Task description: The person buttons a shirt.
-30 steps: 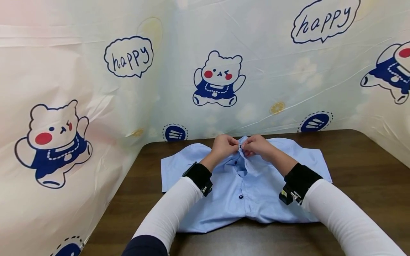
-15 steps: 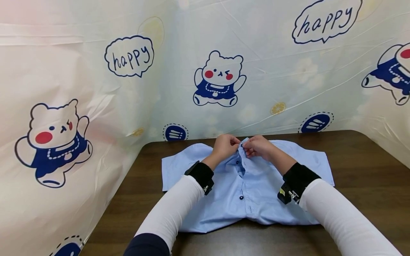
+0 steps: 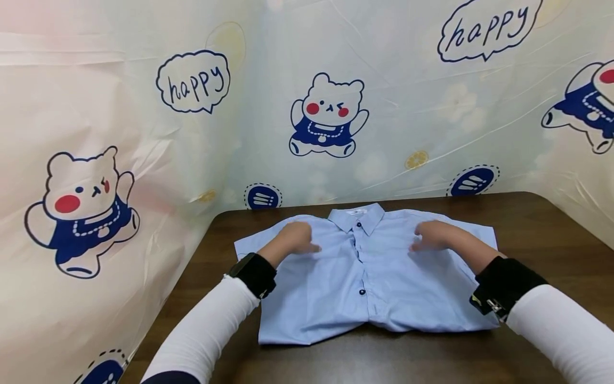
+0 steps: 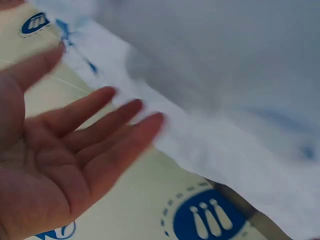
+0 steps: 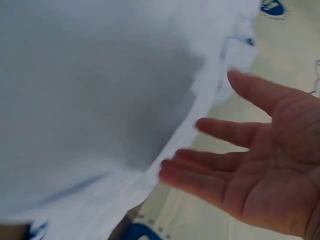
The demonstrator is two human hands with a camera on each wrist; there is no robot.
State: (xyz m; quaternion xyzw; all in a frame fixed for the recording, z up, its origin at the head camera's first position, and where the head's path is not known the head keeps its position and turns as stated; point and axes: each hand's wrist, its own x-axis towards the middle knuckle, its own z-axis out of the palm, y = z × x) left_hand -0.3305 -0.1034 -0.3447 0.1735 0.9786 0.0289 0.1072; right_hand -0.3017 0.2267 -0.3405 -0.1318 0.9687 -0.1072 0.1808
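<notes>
A: Head view?
B: Blue shirt [image 3: 379, 277] flat on the brown table [image 3: 542, 234], front up, collar [image 3: 356, 216] at the far edge, dark buttons down the middle. Left hand [image 3: 295, 238] resting on the left chest panel, fingers straight and pointing toward the placket. Right hand [image 3: 434, 236] mirrored on the right panel, fingers likewise straight. Nothing gripped by either. Black bands at both wrists, white sleeves behind. Printed curtain [image 3: 144, 133] with bears and "happy" bubbles around the table.

A: Left wrist view?
B: Blurred. Left hand [image 4: 60, 160] spread, palm showing, fingers [image 4: 117, 145] apart and straight, tips at the shirt [image 4: 225, 90] fabric. Touching or just above, cannot tell. Curtain [image 4: 150, 215] beyond.

A: Right wrist view?
B: Blurred as well. Right hand [image 5: 250, 160] spread the same way, fingers [image 5: 200, 175] straight, tips at the shirt [image 5: 100, 100]. No pinch, no curl. Contact unclear here too.
</notes>
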